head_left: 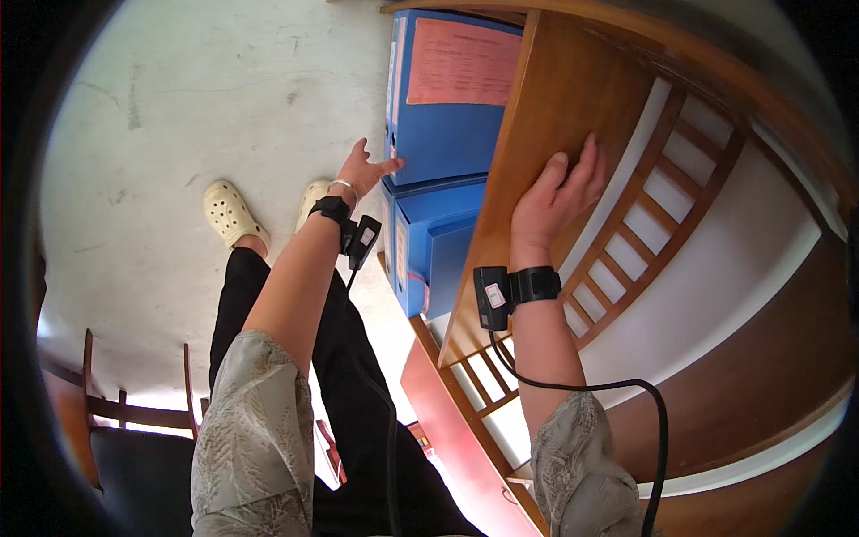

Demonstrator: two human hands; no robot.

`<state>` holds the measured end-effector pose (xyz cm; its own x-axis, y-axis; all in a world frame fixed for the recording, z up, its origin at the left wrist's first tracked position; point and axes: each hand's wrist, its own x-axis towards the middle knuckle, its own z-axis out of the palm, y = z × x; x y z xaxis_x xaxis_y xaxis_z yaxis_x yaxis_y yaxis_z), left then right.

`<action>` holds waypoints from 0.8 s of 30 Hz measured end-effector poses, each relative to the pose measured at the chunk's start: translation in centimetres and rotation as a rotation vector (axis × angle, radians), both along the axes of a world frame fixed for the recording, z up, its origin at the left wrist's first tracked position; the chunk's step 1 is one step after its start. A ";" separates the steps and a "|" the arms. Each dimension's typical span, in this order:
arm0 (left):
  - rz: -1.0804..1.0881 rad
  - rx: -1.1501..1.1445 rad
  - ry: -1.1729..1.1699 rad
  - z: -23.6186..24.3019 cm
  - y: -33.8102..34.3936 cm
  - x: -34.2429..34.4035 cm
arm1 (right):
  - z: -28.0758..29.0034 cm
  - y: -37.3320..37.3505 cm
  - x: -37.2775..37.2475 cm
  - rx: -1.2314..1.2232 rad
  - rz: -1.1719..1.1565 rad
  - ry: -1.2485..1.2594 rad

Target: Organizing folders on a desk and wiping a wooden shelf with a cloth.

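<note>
My left hand (360, 170) is open, its fingers spread. One fingertip reaches the edge of the upper blue file box (452, 134), which has a pink printed sheet (465, 61) on its face; whether it touches, I cannot tell. Just below stands a second blue file box (413, 237), beside a smaller blue piece (450, 259). On a brown wooden panel (546, 98) to the right of the boxes rests my right hand (559, 192), open, with fingers extended and nothing in its grip. Black straps with small devices circle both wrists.
A wooden lattice rail (658, 210) runs along the right, beyond the panel. At lower left stands a dark-seated wooden chair (143, 465). My feet in cream clogs (231, 213) are on the pale floor (206, 98). A black cable (658, 430) hangs from my right wrist.
</note>
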<state>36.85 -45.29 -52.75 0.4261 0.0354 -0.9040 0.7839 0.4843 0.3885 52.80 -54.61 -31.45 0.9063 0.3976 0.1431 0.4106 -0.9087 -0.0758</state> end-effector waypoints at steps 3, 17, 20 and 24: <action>-0.003 0.004 -0.005 -1.0 -0.6 1.1 | -0.3 -0.1 -0.2 0.021 -0.005 0.019; 0.193 -0.010 -0.012 -2.6 -3.5 3.5 | -0.2 0.2 -0.2 0.065 -0.011 0.043; 0.147 0.029 0.012 -2.5 -3.0 3.9 | 0.0 0.1 -0.2 0.068 -0.027 0.048; 0.163 0.181 -0.022 -5.4 -1.7 2.0 | -0.4 1.4 -1.1 0.113 -0.054 0.083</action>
<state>38.82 -46.99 -58.11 0.4213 0.2656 -0.8671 0.6913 0.5249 0.4966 51.67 -53.17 -31.89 0.9366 0.3333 0.1079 0.3492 -0.9132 -0.2099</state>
